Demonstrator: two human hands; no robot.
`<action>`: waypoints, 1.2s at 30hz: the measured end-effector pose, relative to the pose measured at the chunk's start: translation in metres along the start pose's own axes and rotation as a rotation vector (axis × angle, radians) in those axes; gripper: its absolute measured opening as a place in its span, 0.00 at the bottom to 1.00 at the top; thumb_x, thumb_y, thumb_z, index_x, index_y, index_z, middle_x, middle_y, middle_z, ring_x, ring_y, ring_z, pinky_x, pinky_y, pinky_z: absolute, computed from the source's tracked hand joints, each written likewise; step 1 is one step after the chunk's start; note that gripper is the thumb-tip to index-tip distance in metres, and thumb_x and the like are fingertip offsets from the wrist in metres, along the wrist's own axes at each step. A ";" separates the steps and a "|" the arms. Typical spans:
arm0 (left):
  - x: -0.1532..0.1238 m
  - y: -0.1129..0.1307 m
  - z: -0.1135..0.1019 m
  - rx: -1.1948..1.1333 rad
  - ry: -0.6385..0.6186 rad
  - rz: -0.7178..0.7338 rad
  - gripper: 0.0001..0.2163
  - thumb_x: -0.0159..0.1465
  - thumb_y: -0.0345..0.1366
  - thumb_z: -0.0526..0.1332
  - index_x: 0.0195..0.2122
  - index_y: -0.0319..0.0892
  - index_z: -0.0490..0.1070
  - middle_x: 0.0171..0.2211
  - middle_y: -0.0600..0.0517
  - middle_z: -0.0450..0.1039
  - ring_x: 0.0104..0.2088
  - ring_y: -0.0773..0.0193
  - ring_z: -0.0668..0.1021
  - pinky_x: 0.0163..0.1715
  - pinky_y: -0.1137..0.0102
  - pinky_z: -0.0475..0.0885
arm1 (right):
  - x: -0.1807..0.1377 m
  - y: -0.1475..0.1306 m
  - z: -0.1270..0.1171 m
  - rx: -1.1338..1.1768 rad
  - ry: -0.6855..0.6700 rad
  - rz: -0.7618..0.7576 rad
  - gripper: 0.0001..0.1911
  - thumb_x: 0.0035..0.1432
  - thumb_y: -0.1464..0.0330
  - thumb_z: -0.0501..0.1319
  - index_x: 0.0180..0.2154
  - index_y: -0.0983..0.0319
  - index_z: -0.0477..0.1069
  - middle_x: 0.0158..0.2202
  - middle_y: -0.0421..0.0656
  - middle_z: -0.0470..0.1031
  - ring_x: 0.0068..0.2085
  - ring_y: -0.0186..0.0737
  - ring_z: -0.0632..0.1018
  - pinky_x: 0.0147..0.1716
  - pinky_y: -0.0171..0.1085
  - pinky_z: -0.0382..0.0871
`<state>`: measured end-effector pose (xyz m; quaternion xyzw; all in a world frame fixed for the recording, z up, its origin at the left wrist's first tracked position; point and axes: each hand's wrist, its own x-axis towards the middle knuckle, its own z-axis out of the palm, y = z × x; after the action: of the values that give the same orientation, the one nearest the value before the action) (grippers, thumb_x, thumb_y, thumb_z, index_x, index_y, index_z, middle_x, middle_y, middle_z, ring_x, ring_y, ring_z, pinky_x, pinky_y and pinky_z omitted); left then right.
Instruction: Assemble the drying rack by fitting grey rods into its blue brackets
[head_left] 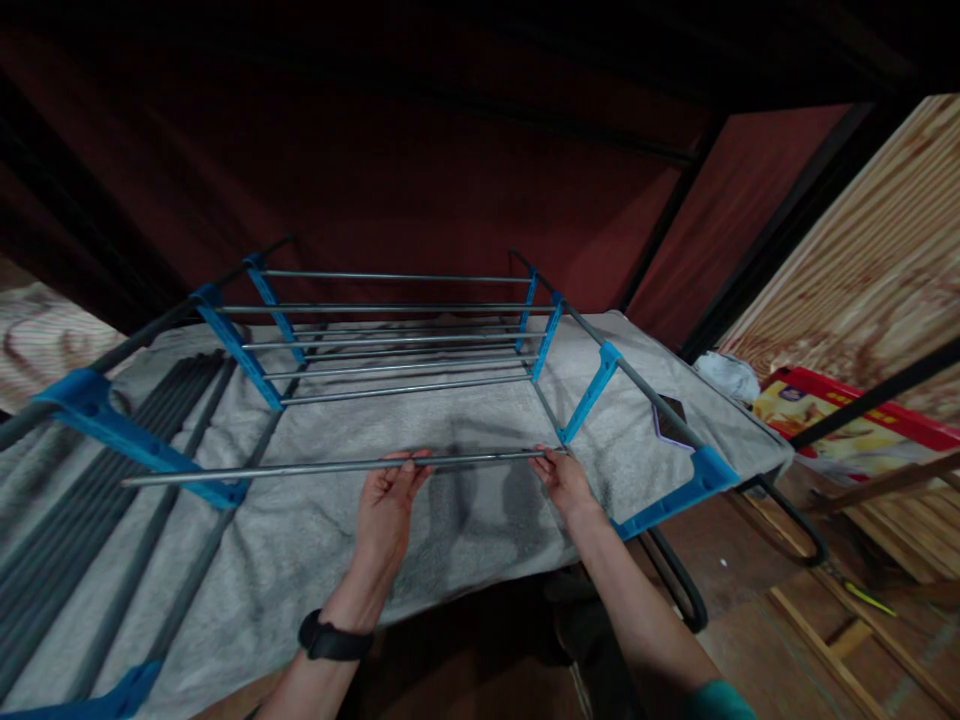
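A long thin metal rod (300, 468) lies level across the middle of the view. My left hand (388, 507), with a black watch on the wrist, has its fingers curled round the rod near its middle. My right hand (564, 483) pinches the rod's right end beside a blue plastic bracket (590, 392). Behind the rod stands a rack (390, 335) of several parallel metal rods set between blue plastic side pieces, lying on a grey towel (450, 530). The rod's left end reaches a blue side piece (135, 440).
More dark rods (97, 500) lie at the left on the towel. A small dark card (670, 420) rests at the right. A red and yellow box (847, 425) and wooden slats (847, 660) are on the floor to the right. Behind is a dark red wall.
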<state>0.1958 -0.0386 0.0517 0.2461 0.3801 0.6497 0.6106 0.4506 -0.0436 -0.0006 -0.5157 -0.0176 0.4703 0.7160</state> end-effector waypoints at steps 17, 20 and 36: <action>-0.014 0.007 0.025 0.261 -0.288 0.108 0.06 0.65 0.28 0.62 0.42 0.42 0.75 0.41 0.46 0.78 0.48 0.58 0.79 0.52 0.68 0.73 | -0.043 0.033 0.021 -0.373 -0.440 0.262 0.02 0.52 0.71 0.63 0.32 0.61 0.71 0.28 0.42 0.80 0.26 0.37 0.79 0.27 0.34 0.73; -0.011 0.022 0.022 0.318 -0.255 0.229 0.07 0.66 0.31 0.62 0.45 0.42 0.74 0.36 0.49 0.76 0.43 0.59 0.79 0.52 0.67 0.72 | -0.046 0.031 0.023 -0.457 -0.496 0.186 0.08 0.50 0.69 0.65 0.35 0.61 0.72 0.22 0.37 0.76 0.21 0.33 0.74 0.22 0.31 0.65; -0.007 0.070 0.003 0.946 -0.073 0.832 0.09 0.70 0.40 0.53 0.41 0.43 0.70 0.26 0.56 0.67 0.29 0.64 0.73 0.33 0.69 0.69 | -0.036 0.005 0.037 -0.469 -0.279 -0.139 0.18 0.38 0.55 0.68 0.25 0.57 0.64 0.16 0.29 0.57 0.19 0.29 0.59 0.18 0.33 0.55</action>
<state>0.1564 -0.0422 0.1097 0.6388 0.4778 0.5855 0.1442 0.4086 -0.0423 0.0296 -0.5952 -0.2598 0.4696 0.5981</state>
